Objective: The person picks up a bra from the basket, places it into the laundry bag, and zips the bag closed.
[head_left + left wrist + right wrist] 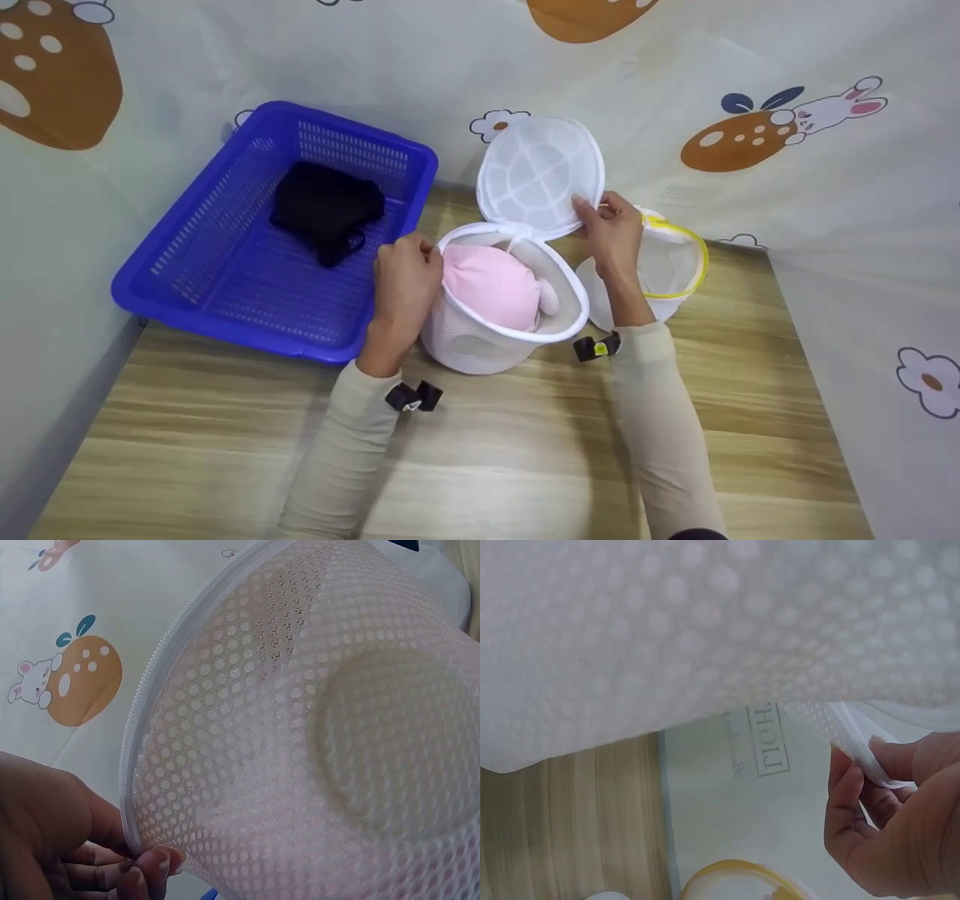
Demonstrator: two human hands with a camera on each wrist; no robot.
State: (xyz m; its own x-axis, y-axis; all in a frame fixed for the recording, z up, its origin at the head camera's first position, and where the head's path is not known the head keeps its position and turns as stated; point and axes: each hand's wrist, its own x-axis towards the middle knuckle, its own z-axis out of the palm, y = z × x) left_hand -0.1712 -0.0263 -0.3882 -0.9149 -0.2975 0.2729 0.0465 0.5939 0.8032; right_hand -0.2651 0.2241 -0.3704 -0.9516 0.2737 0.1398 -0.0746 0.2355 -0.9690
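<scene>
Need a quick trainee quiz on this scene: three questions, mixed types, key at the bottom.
1. True or false: the black cloth item lies in the blue basket.
2. What does the right hand pinch?
A) The blue basket
B) The raised lid
C) The black cloth item
3. Fill in: the left hand pinches the rim of the ____, which holds the pink item.

Key: 1. True. 2. B. 3. White mesh bag.

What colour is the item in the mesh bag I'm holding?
The item is mainly pink, clearest in the head view.
</scene>
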